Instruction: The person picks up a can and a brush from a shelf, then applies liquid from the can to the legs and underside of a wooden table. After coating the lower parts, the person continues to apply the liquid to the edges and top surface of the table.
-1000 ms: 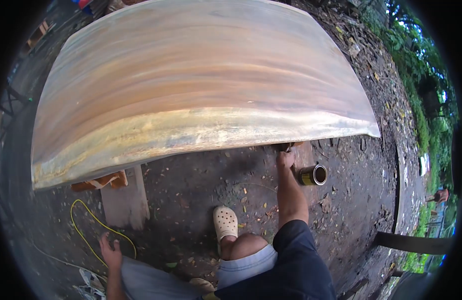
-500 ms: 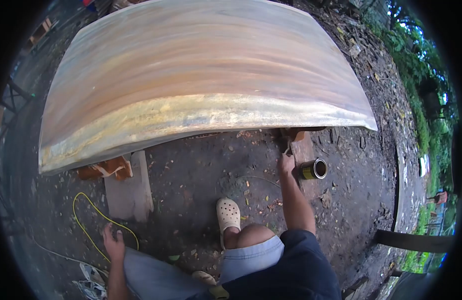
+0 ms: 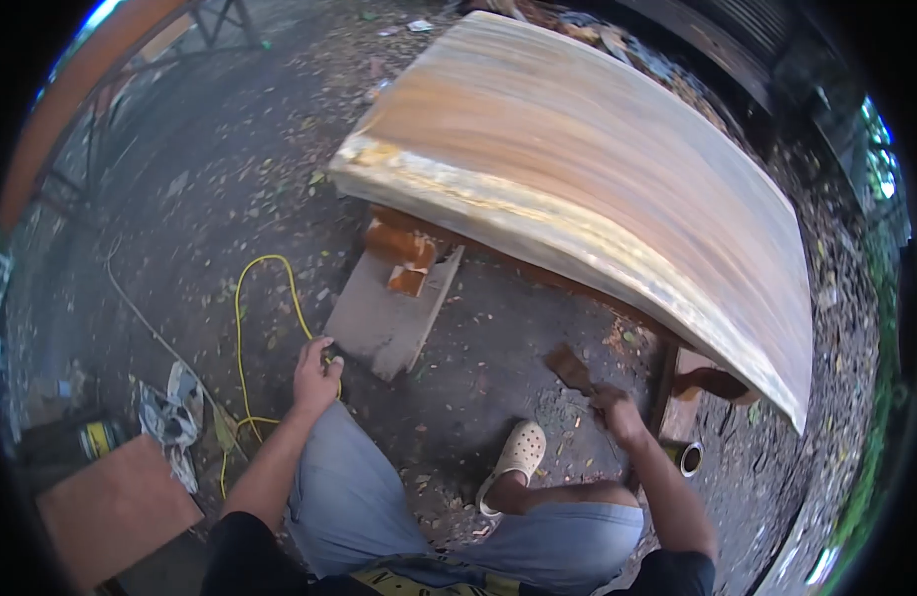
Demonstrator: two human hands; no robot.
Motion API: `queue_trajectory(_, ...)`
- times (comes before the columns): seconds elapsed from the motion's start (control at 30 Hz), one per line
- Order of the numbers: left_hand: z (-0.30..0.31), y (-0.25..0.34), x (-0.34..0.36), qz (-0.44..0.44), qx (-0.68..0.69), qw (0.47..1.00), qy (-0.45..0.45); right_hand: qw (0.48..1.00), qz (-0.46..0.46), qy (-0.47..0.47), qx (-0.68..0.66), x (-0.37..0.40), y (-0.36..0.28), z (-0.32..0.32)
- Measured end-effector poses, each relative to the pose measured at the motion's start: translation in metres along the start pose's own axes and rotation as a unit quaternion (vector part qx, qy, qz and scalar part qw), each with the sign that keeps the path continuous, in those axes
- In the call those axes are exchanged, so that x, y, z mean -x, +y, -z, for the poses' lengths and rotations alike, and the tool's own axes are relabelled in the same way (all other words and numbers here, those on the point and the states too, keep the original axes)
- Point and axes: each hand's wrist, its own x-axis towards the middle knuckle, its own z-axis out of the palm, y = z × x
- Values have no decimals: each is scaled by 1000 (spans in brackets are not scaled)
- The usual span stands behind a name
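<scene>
My right hand (image 3: 614, 415) grips a wide paintbrush (image 3: 570, 369) by its handle, the brown-stained bristles pointing up and left over the dirt. Beside my right forearm stands an open paint can (image 3: 688, 458), dark inside. My left hand (image 3: 317, 377) is above my left knee, fingers apart and holding nothing. In front of me is a long wooden table (image 3: 578, 149), its top streaked brown and grey with a pale yellowish rough edge. Its orange-brown left leg (image 3: 399, 243) rests on a board (image 3: 384, 318); a curved brown leg (image 3: 717, 383) shows under the right end.
A yellow cord (image 3: 239, 318) loops over the ground left of my left hand. Crumpled plastic (image 3: 170, 417), a brown flat panel (image 3: 121, 512) and another can (image 3: 98, 438) lie at lower left. My foot in a cream clog (image 3: 523, 449) is between the hands.
My view has swung left, so the table appears further right and tilted. My right hand has come out from near the table's underside, and the paintbrush now shows fully.
</scene>
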Motion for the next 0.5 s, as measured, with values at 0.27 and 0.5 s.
queue_trajectory(0.27, 13, 7, 15, -15, 49, 998, 40, 984, 172, 15, 38, -168, -136, -114)
queue_trajectory(0.5, 36, 9, 33, 7, 36, 998, 54, 993, 32, 111, -11, -223, -95, -209)
